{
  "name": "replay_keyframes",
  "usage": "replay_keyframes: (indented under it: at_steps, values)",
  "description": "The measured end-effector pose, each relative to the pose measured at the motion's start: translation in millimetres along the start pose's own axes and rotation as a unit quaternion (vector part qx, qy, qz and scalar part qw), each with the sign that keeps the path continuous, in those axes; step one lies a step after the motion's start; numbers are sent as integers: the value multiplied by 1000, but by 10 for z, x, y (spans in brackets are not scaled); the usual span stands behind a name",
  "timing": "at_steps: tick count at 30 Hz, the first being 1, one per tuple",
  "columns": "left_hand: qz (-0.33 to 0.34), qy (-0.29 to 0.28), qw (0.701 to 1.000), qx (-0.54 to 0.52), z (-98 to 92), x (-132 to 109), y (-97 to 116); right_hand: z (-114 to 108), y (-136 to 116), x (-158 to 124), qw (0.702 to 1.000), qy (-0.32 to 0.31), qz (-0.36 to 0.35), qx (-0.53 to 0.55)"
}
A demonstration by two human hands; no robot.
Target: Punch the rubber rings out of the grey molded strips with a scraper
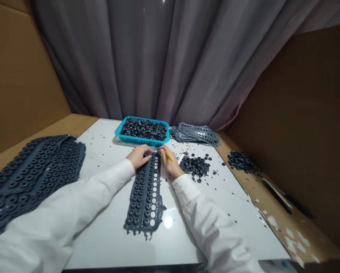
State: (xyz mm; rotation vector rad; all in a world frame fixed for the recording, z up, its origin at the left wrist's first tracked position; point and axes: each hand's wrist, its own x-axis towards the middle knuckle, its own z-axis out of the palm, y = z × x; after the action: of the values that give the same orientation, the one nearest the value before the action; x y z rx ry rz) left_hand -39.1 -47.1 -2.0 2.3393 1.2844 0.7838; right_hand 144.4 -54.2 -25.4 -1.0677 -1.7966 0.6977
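Observation:
A dark grey moulded rubber sheet (pixel 143 197) lies lengthwise on the white tabletop, with rows of raised rings and one column of round holes along its right side. My left hand (pixel 140 155) is at the sheet's far left corner, fingers bent and closed on its edge. Opposite it, my right hand (pixel 170 163) grips a slim yellow stick-like tool (pixel 168 156); its tip is hidden at the sheet's far end. Just beyond both hands stands a blue plastic basket (pixel 118 133) full of small dark rubber pieces (pixel 144 129).
Large ringed rubber sheets (pixel 44 167) are stacked at left. Holed sheets (pixel 199 133) lie at the back right. Loose dark scraps (pixel 196 165) and another scrap pile (pixel 239 160) sit right of my hand. A dark long-handled tool (pixel 276 195) rests near the cardboard wall (pixel 295 113).

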Motion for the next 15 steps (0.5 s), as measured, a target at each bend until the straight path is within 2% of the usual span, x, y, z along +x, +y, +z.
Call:
replay_keyframes:
  at_steps: [3, 6, 10, 13, 15]
  values:
    - [-15, -11, 1000, 9, 160, 281, -129, 30, 34, 7, 993, -45, -36, -101]
    - [-5, -40, 999, -2, 242, 372, -237, 14, 32, -22, 992, -47, -44, -110]
    - [10, -86, 996, -19, 234, 417, -351, 53, 35, -7, 998, 47, 24, 16]
    - [22, -121, 992, -22, 198, 478, -386, 117, 78, 26, 978, 97, 109, 146]
    - [34, -143, 989, -19, 177, 522, -390, 152, 118, 27, 963, 114, 150, 195]
